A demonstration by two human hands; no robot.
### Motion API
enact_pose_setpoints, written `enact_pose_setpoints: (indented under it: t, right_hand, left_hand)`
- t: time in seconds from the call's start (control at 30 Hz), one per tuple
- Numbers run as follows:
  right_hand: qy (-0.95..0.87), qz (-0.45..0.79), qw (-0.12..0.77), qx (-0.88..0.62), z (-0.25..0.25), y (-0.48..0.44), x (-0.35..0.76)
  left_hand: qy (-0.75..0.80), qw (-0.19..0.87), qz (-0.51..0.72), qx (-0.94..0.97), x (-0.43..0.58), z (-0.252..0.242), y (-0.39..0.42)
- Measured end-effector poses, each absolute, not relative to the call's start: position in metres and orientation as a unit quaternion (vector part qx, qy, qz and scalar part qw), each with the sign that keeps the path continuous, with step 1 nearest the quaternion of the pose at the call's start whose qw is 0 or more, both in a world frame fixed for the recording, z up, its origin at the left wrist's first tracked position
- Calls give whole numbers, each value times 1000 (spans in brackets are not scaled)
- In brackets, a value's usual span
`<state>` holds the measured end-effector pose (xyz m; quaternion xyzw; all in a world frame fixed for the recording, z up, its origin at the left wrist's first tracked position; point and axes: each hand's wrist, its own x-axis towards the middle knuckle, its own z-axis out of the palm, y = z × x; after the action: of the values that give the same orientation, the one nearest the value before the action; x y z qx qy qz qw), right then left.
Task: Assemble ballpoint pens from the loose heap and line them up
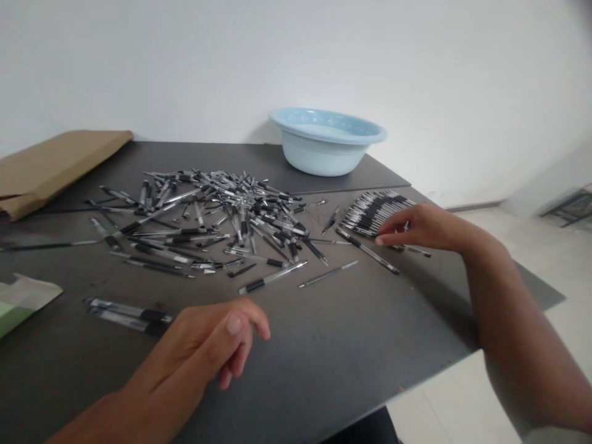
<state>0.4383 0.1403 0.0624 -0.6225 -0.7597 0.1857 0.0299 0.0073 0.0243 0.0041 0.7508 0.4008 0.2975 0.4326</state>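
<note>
Under one basin (324,154), saw grey table (300,364), white wall (208,68) behind. Left-front of basin, counted one pen heap (243,206), two pens (124,309) by half-open left hand (217,345); right-front, one pen row (374,206) at right hand (420,225), grip unclear.

Pen pile (240,209) sits mid-table, on the table (314,364), w/ basin (326,151) behind it to the R, nr the wall (208,68), & paper bag (65,163) at back L. Row of pens (370,209) is R of pile, R hand (414,223) at its near R side, single pen (370,251) just in front. L hand (208,345) is before the pile, two pens (123,314) just L, packet (28,299) farther L.
</note>
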Motion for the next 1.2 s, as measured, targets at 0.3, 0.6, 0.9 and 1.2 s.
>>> enact_pose_setpoints:
  t: [0.3, 0.6, 0.9, 1.2]
  right_hand:
    - [-775, 147, -26, -614, 55, 148, 434]
    - [-776, 112, -22, -620, 54, 146, 426]
    - [-778, 110, 18, -618, 51, 146, 425]
    - [-785, 132, -5, -605, 61, 137, 423]
  left_hand:
    - [431, 407, 292, 750, 19, 18, 18]
    - [496, 372, 230, 750, 27, 25, 12]
    - [485, 358, 245, 760, 29, 27, 11]
    - [480, 346, 238, 771, 29, 25, 11]
